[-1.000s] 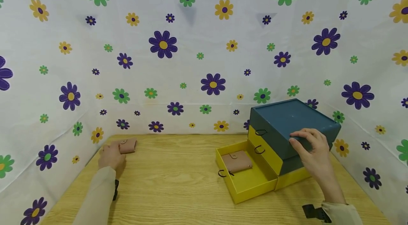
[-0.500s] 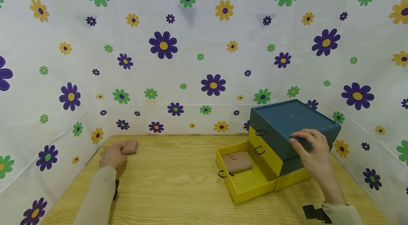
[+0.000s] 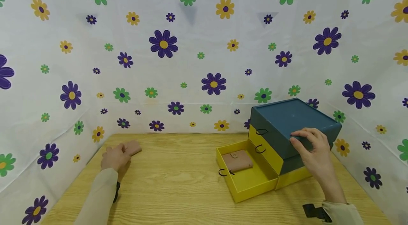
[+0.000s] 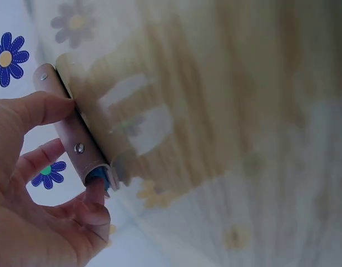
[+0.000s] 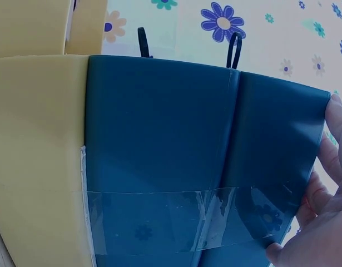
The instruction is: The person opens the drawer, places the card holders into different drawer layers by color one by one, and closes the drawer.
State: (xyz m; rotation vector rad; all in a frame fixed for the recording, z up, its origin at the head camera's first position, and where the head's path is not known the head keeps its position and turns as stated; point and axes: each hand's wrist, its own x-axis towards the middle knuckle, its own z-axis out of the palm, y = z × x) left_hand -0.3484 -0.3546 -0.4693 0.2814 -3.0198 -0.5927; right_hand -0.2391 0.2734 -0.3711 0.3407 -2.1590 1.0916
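Observation:
My left hand [image 3: 114, 158] pinches a small pink leather card holder [image 3: 132, 147] at the far left of the table. In the left wrist view, my thumb lies on the holder's spine [image 4: 76, 128], a fingertip at its lower end beside a bit of blue. Over on the right, my right hand [image 3: 315, 152] rests on the upper edge of a blue and yellow drawer box [image 3: 294, 115], its thumb lower on the blue side. A yellow drawer [image 3: 255, 196] stands pulled out, with a second pink card holder [image 3: 237, 161] lying inside.
Black loop pulls [image 3: 260, 148] stick out from the drawer fronts. Clear tape [image 5: 148, 222] crosses the box's side in the right wrist view. A flower-printed white cloth [image 3: 191, 40] walls in the wooden table [image 3: 172, 182] at the back and sides.
The left hand has shifted slightly to the right, and the card holder in it has turned, its right end now higher and tilted. The right hand, box and drawer have stayed in place.

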